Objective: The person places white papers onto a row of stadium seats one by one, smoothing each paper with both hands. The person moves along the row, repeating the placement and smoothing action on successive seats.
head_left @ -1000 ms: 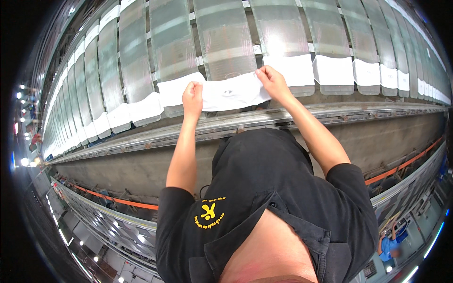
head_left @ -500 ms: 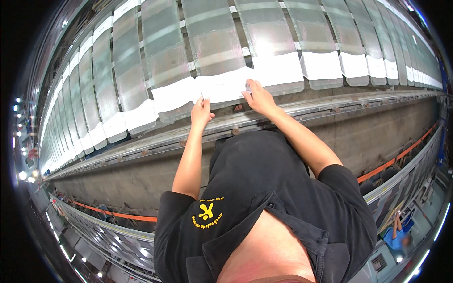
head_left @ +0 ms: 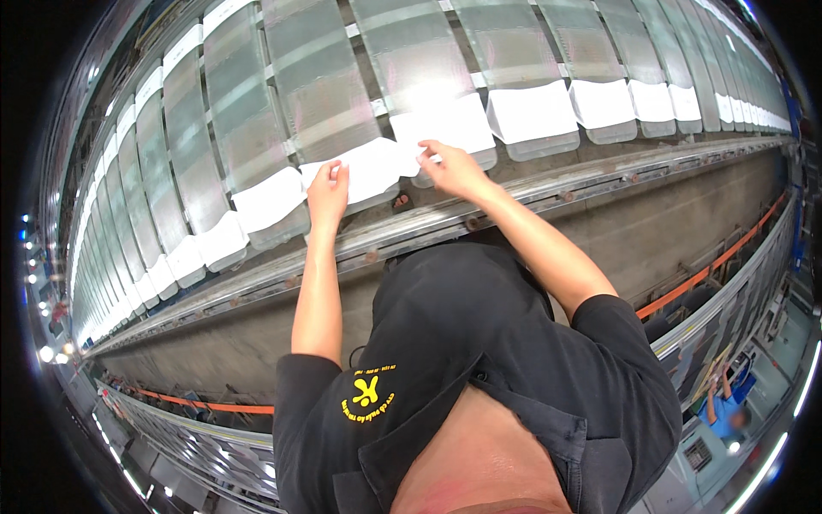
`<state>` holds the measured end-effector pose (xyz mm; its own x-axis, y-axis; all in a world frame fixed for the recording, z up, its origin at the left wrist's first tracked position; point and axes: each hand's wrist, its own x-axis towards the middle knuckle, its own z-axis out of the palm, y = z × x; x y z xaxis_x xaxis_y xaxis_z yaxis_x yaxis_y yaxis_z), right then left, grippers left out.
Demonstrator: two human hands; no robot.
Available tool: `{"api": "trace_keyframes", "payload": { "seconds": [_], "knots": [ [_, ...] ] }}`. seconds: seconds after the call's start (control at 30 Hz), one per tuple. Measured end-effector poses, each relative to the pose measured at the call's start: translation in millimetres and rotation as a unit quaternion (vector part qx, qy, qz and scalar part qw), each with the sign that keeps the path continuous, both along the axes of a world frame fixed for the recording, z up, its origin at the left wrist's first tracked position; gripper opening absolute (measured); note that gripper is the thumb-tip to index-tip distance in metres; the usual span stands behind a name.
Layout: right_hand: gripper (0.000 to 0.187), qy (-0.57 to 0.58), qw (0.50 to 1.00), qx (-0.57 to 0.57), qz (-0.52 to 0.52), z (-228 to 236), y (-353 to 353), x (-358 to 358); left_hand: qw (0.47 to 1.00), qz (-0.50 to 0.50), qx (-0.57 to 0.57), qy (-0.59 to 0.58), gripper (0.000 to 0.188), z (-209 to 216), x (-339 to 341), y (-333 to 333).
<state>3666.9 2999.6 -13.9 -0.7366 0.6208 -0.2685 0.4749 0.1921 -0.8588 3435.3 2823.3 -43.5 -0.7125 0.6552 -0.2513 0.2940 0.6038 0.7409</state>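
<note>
**Both hands on the white end of a long sheet**

We stand at a long machine frame where translucent, ribbed sheets lie side by side in a curving row, each ending in a white flap at the edge near us. Our left hand (head_left: 327, 190) pinches the left corner of one white sheet end (head_left: 368, 167), fingers closed on its edge. Our right hand (head_left: 454, 167) lies flatter at the flap's right corner, beside the neighbouring white flap (head_left: 454, 128); whether those fingers grip or only press, we cannot tell. The flap sits just above the grey metal rail (head_left: 479, 210) that runs across in front of us.

We judge the step to be squaring or seating this flap in line with its neighbours. The next move seems to call for an even pull from both corners, so the edge stays straight along the rail.
</note>
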Motion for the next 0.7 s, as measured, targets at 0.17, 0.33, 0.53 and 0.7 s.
{"api": "trace_keyframes", "payload": {
  "seconds": [0.17, 0.33, 0.53, 0.7],
  "knots": [
    [0.035, 0.002, 0.996, -0.042, -0.081, -35, 104, 61, 0.961, -0.098, -0.185, -0.183, 0.034, 9, 46, 92],
    [0.036, -0.022, 0.995, -0.036, -0.094, -46, 164, 79, 0.918, 0.043, -0.233, -0.318, 0.040, -4, 77, 106],
    [0.039, -0.072, 0.995, -0.041, -0.064, -58, 200, 64, 0.947, 0.057, -0.190, -0.252, 0.047, 22, 79, 138],
    [0.040, -0.092, 0.995, -0.036, -0.026, -73, 196, 43, 0.977, 0.082, -0.115, -0.158, 0.059, 4, 59, 164]
  ]
}}
